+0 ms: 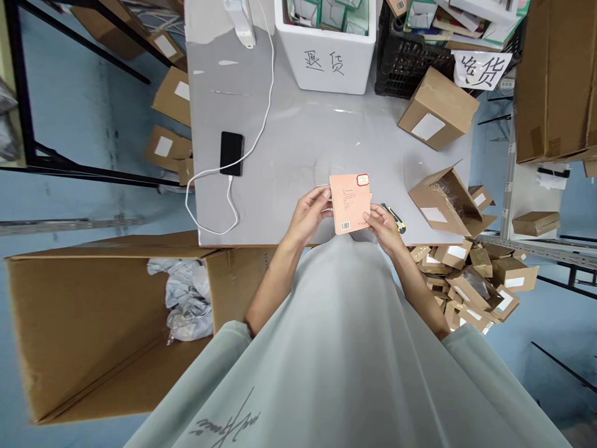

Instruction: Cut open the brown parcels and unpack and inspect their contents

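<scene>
Salmon-pink, flat, rectangular paper packet [347, 205] with a barcode is held up in front of the shirt, over the near edge of the grey desk [298, 143]. The left hand [308, 214] has its fingers pinched on the packet's left edge, while the right hand [383, 227] closes its thumb and fingers on the lower right corner. The step in hand seems to be looking over or squaring up the packet; any next move with it calls for a light, flat grip that does not bend it. A yellow-and-black utility knife [400, 225] lies just beside the right hand. Left of the person, a large open brown cardboard box [88, 330] contains crumpled grey plastic [186, 302]. Farther right on the desk, a small open brown carton [423, 194] has clear plastic wrapping [448, 194] inside. Beyond it sits a closed brown carton [438, 109]. At the far side, a white rectangular bin [326, 71] contains green-and-white packages [332, 14], beside a black plastic crate [403, 65] heaped with mixed paper goods [466, 22].
</scene>
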The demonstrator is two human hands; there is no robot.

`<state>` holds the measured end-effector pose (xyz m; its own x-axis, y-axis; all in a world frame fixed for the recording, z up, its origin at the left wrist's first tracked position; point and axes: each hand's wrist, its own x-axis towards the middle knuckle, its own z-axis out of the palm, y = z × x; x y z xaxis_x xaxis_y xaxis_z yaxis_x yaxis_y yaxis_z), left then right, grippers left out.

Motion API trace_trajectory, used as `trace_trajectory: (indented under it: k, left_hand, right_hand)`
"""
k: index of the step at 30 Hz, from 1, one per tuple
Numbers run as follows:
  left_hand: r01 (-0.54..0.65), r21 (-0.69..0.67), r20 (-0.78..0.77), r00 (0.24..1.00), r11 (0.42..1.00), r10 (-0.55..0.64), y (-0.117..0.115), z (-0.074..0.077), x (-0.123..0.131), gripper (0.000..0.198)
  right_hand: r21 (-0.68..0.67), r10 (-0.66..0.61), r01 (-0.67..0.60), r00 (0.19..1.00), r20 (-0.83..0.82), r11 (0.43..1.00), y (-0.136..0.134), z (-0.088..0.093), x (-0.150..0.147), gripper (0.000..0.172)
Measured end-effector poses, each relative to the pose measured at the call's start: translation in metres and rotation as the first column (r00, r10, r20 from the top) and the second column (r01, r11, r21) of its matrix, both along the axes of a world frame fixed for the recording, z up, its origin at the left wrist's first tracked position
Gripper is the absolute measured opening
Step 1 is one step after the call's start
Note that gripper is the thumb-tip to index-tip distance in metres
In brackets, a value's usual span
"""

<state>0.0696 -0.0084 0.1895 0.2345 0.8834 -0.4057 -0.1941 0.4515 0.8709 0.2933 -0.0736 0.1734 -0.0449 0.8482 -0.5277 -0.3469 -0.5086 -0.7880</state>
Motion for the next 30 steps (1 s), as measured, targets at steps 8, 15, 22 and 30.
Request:
trace_trajectory:
  k: [8,15,22,30]
  left_hand:
    - [0.090,-0.126,0.131,0.989,0.988,-0.073,-0.008,-0.017,0.014,0.063]
    - [-0.098,-0.090,-0.057,0.994,0.991,0.093,-0.001,-0.029,-0.007,0.067]
    - [-0.091,-0.119,-0.039,0.995,0.989,0.086,-0.003,-0.024,-0.012,0.068]
    - [0.023,-0.016,0.077,0.997,1.000,-0.022,-0.008,-0.017,-0.004,0.061]
  right_hand:
    - [-0.139,0.107,-0.162,0.935,-0.339,0.977,0.000,-0.003,-0.026,0.032]
    - [-0.144,0.001,-0.011,0.997,-0.071,0.990,0.006,-0.006,-0.005,0.050]
    - [-0.064,0.040,-0.036,0.997,0.073,0.997,0.003,-0.007,-0.010,0.055]
    - [-0.109,-0.029,0.029,1.000,0.000,0.994,0.005,-0.008,-0.020,0.039]
